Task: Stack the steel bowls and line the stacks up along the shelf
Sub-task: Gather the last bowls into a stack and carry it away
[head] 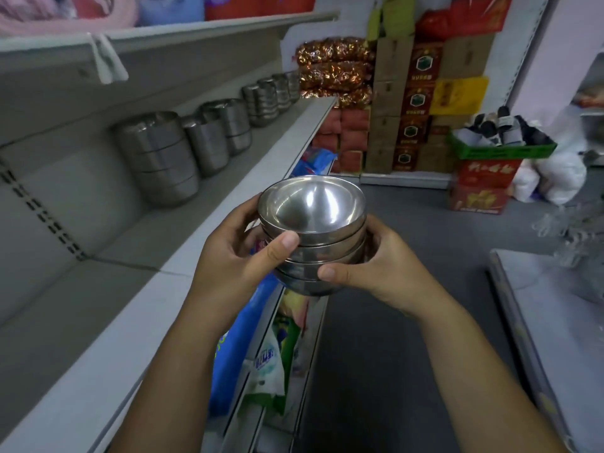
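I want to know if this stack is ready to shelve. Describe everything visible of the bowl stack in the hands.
The stack of steel bowls is about four shiny round bowls nested rims up; the top one is empty and reflects light. It is held upright in the air beside the shelf. The left hand grips its left side, thumb across the front; the right hand grips the right side, thumb on a lower bowl.

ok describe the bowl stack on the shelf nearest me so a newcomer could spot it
On the grey shelf at left, steel bowl stacks run in a row along its back. The nearest stack ends that row, with only bare shelf on its near side. It looks the biggest of them.
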A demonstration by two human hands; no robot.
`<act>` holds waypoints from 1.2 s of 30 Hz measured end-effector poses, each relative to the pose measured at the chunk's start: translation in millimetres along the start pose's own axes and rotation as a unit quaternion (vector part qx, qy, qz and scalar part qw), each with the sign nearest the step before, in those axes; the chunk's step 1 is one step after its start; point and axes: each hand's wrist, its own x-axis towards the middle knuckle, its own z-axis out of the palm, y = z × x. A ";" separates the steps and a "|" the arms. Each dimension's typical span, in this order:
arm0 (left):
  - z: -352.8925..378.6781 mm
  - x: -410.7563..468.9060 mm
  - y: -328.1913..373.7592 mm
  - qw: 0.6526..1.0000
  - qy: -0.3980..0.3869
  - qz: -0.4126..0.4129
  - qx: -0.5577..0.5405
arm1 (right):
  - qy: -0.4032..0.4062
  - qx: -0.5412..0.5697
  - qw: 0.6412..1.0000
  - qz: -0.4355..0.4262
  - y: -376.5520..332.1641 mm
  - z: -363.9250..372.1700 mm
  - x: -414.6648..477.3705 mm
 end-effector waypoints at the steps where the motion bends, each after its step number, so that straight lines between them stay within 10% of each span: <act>1: 4.4 12.7 -5.2 1.000 -0.006 -0.004 -0.002 | 0.000 0.008 1.000 0.002 5.7 -7.7 10.2; 22: 119.7 275.5 -114.3 0.993 0.115 -0.011 0.002 | -0.147 0.018 0.989 -0.003 88.9 -194.8 307.7; 36: 83.9 406.5 -161.6 0.971 0.225 -0.037 0.071 | -0.228 0.020 0.973 -0.024 131.7 -187.3 490.0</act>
